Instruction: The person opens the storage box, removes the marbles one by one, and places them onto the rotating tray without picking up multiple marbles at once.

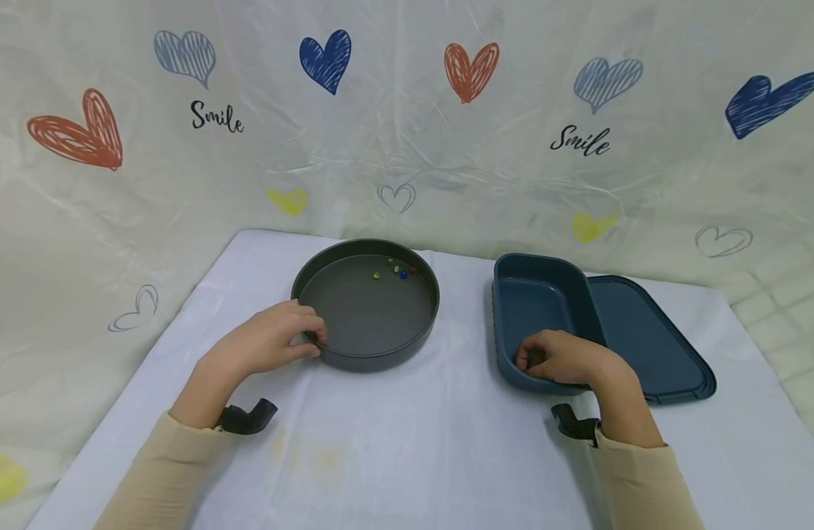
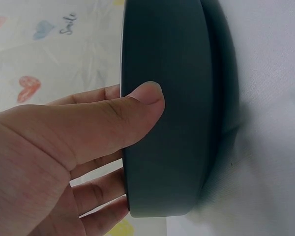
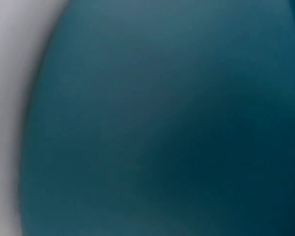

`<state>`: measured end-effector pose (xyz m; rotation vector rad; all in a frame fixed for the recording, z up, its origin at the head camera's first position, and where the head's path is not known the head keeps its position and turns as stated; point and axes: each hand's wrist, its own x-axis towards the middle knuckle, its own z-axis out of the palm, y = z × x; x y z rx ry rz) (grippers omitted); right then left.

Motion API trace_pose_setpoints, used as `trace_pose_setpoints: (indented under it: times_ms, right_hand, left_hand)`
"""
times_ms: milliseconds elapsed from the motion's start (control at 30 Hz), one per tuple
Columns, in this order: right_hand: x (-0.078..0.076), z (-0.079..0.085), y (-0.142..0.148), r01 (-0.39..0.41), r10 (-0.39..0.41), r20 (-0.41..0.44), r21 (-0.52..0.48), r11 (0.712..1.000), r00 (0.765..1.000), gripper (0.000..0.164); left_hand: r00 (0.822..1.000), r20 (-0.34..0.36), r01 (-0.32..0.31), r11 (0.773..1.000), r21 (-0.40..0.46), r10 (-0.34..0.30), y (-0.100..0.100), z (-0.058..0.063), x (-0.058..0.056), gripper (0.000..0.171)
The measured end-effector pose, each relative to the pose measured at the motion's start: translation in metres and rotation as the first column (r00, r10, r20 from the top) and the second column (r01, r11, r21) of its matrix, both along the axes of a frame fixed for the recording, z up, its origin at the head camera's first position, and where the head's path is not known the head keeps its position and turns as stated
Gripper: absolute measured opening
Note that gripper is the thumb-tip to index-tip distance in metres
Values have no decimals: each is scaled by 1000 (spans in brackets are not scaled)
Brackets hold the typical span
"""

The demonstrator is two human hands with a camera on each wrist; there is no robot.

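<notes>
"Over at the left of the white tablecloth (image 1: 407, 449), what has the left hand (image 1: 268, 340) got?"

"Its fingers are bent over the near-left rim of that round pan (image 1: 363, 316), with the thumb (image 2: 147, 93) flat against the outside wall. A light hold — steadying it, I'd say."

"And those marbles (image 1: 403, 274)?"

"Small coloured ones, about five by my count, lying on the pan floor towards the far right."

"Where's the right hand (image 1: 566, 355), then?"

"Down inside the blue rectangular box (image 1: 536, 269), at the near-left corner. The fingers are curled in close to the thumb, but whether they pinch anything I can't tell — the hand itself covers that spot. The lid (image 1: 652, 338) lies flat to the right, partly hidden behind the box."

"So which step is this?"

"My guess is the reach into the box, either picking up something small or setting it down."

"And the next move?"

"If the fingers have a piece, it calls for a snug pinch and a straight lift past the box wall before going sideways. If not, they must close on one first. The left hand should avoid tugging, since the marbles could roll."
</notes>
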<state>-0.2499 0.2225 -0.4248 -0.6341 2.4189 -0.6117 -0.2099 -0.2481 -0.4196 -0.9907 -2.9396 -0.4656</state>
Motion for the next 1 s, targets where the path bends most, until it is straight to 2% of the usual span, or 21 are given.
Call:
trace_pose_setpoints:
  times_ms: [367, 567, 733, 1000]
  right_hand:
    - [0, -1, -3, 26, -24, -45, 40, 999, 999, 8]
    - [-2, 1, -3, 21, -18, -73, 41, 999, 997, 13]
    - [-4, 2, -2, 25, -22, -132, 23, 999, 991, 15]
    - [-5, 2, -3, 64, -62, -211, 2, 998, 976, 6]
  left_hand:
    - [1000, -4, 3, 1000, 5, -3, 0, 0, 0, 18]
    - [1000, 1, -3, 1000, 5, 3, 0, 0, 0, 18]
    - [1000, -3, 0, 1000, 10, 0, 0, 0, 1, 18]
    - [1000, -7, 3, 1000, 20, -3, 0, 0, 1, 18]
